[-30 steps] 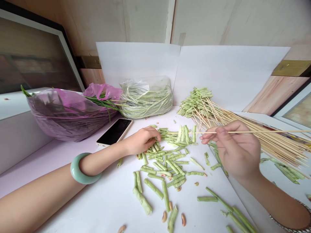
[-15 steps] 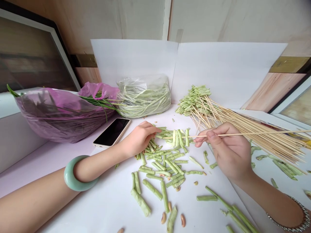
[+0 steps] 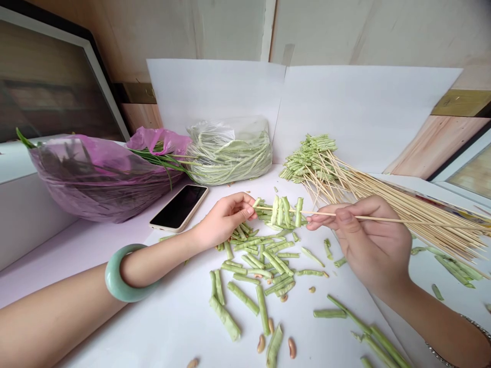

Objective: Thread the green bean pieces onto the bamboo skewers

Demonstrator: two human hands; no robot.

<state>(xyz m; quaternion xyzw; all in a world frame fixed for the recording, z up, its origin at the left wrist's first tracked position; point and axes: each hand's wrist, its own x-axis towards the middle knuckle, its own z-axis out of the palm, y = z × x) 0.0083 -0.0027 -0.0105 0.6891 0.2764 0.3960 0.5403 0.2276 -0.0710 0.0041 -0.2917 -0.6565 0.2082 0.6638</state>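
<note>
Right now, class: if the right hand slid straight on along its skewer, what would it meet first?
Ahead of the right hand, probably the bean pieces on the skewer; the left hand lies beyond, though depth is unclear.

A smartphone (image 3: 178, 208) lies left of your left hand (image 3: 224, 221), and a plastic bag of long beans (image 3: 230, 153) sits behind that hand. Cut bean pieces (image 3: 264, 266) lie between your hands, on a paper sheet (image 3: 161, 327). A bundle of bamboo skewers (image 3: 402, 204) lies behind your right hand (image 3: 364, 240).

Pale wooden wall panels (image 3: 356, 30) stand behind white paper sheets (image 3: 353, 112), a framed window (image 3: 57, 82) at left.
</note>
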